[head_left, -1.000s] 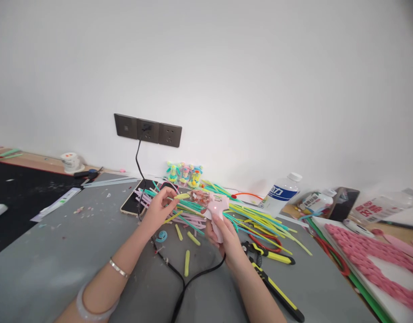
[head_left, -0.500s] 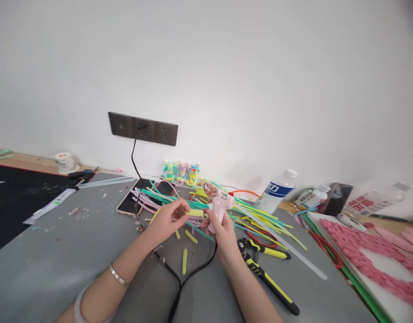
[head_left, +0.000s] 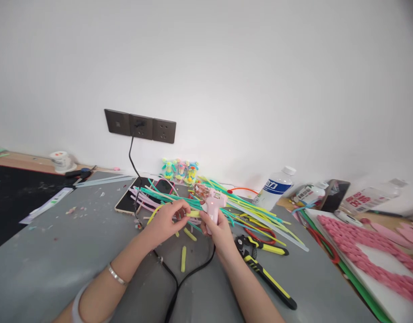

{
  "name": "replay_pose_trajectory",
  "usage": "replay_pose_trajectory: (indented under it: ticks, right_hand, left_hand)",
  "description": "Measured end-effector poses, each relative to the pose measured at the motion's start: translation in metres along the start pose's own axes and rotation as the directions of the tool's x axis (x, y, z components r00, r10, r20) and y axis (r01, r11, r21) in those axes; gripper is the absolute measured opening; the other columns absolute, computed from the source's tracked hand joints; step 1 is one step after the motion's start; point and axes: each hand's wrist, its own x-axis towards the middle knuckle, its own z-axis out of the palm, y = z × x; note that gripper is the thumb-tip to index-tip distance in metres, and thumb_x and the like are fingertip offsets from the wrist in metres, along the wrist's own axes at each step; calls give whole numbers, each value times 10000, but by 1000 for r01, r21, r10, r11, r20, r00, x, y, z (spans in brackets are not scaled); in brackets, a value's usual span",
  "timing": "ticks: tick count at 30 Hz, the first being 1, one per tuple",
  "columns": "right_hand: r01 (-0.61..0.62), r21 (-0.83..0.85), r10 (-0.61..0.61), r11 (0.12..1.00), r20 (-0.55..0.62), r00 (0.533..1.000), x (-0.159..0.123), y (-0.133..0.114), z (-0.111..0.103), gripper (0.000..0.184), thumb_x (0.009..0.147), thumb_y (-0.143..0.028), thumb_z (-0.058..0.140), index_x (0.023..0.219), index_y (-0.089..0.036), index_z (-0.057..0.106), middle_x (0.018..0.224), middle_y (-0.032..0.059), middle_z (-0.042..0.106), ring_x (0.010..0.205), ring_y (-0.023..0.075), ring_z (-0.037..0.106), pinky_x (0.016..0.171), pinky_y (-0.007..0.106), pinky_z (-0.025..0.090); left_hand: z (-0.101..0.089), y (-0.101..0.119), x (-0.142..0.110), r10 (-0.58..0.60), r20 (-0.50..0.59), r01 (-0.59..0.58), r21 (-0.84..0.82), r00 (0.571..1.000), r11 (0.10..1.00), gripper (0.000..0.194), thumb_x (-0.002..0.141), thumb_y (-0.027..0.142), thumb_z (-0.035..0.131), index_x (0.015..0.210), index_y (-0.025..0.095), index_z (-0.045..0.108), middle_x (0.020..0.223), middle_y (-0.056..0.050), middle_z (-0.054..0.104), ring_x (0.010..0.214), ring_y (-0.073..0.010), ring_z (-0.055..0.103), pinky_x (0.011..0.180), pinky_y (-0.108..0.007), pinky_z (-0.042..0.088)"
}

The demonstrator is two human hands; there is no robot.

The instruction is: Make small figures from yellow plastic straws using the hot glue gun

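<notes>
In my right hand (head_left: 217,228) is a pink glue gun (head_left: 213,204), held by its handle with its nozzle end tilted up to the left. A long translucent glue stick (head_left: 270,224) extends from its back to the right. My left hand (head_left: 169,220) pinches a short yellow pipe cleaner piece (head_left: 193,214), whose right end reaches the fingers of my right hand. Below them on the grey mat lie more short yellow pieces (head_left: 183,259). Behind the hands spreads a pile of long pipe cleaners (head_left: 166,197) in teal, lilac and yellow.
Yellow-black pliers (head_left: 268,278) lie right of my right forearm. A black cable (head_left: 172,294) runs between my arms. Small colourful figures (head_left: 181,170) stand by the wall. A bottle (head_left: 275,188) stands behind the pile, a phone (head_left: 125,202) lies left, and pink braided work (head_left: 364,251) lies far right.
The glue gun has shifted slightly left in my right hand's grip, and the glue stick behind it moved too. My left hand still pinches the yellow piece. The whole view has shifted slightly.
</notes>
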Motion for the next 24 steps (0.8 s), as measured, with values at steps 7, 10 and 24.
replay_pose_trajectory:
  ticks: [7, 10, 24]
  right_hand:
    - [-3, -49, 3, 999, 6, 1000, 3, 5, -3, 497, 737, -486, 732, 1087, -154, 610, 434, -96, 466, 397, 102, 375, 450, 235, 224]
    - [14, -61, -12, 998, 25, 1000, 3, 5, -4, 509, 760, -515, 712, 1091, -145, 603, 440, -91, 479, 397, 106, 390, 452, 235, 237]
    - [88, -122, -88, 989, 7, 996, 5, 8, -5, 405, 727, -549, 732, 758, -199, 533, 409, -88, 460, 383, 99, 364, 444, 242, 261]
  left_hand:
    - [-2, 3, 0, 12, 3, -12, 25, 1000, 1000, 9, 896, 205, 556, 889, 210, 557, 795, 21, 596, 695, -128, 573, 624, -216, 421]
    - [-3, 2, 0, 70, 5, -70, 73, 998, 995, 64, 891, 157, 533, 861, 207, 559, 803, 16, 601, 708, -126, 568, 648, -219, 423]
    - [-3, -4, -1, 161, -96, -143, 174, 982, 974, 42, 898, 173, 585, 908, 213, 582, 855, 5, 642, 752, -128, 601, 688, -213, 475]
